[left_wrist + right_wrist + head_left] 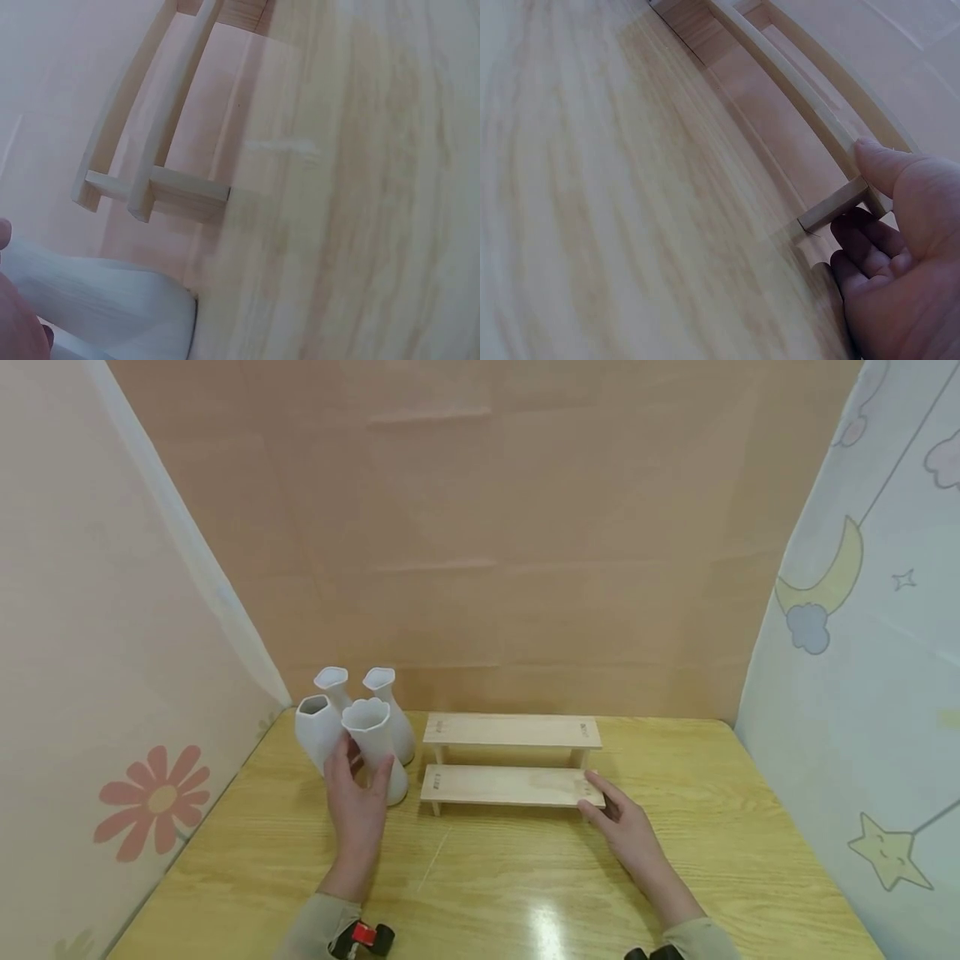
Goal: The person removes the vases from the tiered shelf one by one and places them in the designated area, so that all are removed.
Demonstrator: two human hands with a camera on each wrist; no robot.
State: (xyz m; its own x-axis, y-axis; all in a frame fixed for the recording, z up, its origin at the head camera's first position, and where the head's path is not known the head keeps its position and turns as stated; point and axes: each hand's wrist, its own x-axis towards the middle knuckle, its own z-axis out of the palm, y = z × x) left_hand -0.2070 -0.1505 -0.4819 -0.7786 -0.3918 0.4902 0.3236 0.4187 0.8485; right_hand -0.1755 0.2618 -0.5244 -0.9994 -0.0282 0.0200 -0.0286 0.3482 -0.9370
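Observation:
In the head view my left hand point(358, 797) grips a white vase point(375, 743) with a scalloped rim, thumb on its right side and fingers around its left. The left wrist view shows the vase's wide lower body point(142, 307) close to the tabletop. My right hand point(626, 831) holds the right end of the low wooden shelf point(502, 785), the front step of a two-tier stand. Seen from the right wrist, the thumb point(885, 165) lies against the board, with the other fingers curled near the leg point(832, 206) below.
Three more white vases stand close around the held one: an angular one point(318, 731) to its left and two narrow-necked ones point(393, 718) behind. The taller back shelf point(513, 731) sits behind the low one. A brown sheet point(487, 527) backs the wooden table point(480, 893).

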